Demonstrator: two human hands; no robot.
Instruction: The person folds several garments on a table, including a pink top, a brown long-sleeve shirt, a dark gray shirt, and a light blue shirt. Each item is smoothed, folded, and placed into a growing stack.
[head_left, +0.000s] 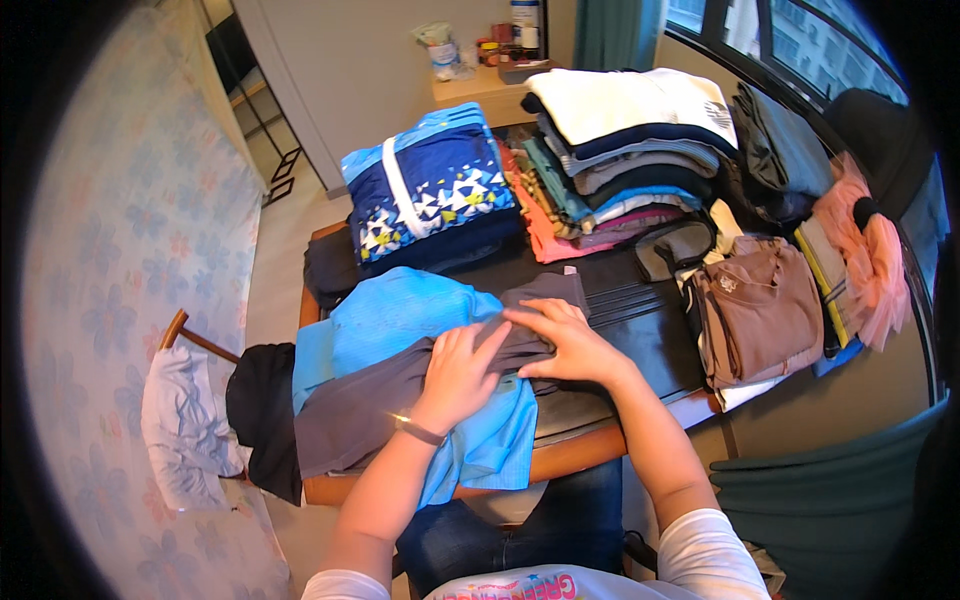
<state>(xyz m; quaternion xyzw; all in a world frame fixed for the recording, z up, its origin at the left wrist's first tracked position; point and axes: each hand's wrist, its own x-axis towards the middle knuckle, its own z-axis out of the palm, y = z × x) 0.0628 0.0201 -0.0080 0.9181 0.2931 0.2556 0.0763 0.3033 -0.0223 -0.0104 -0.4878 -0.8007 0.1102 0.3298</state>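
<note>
A dark grey garment (360, 409) lies lengthwise across a bright blue ribbed cloth (412, 319) on the table in front of me. My left hand (461, 371) rests on the grey fabric, its thumb pointing right; whether it grips any is not clear. Close by on the right, my right hand (566, 341) has its thumb and fingers around a bunched part of the same garment. The garment's far end, with a small pale tag, shows beyond my right hand. Part of the blue cloth hangs over the table's front edge.
A folded blue patterned bundle (431, 184) with a white strap stands behind. Right of it rises a tall stack of folded clothes (637, 112). Folded brown clothes (757, 307) and pink tulle (862, 255) lie at the right. Black cloth (262, 420) and white cloth (184, 427) hang at the left.
</note>
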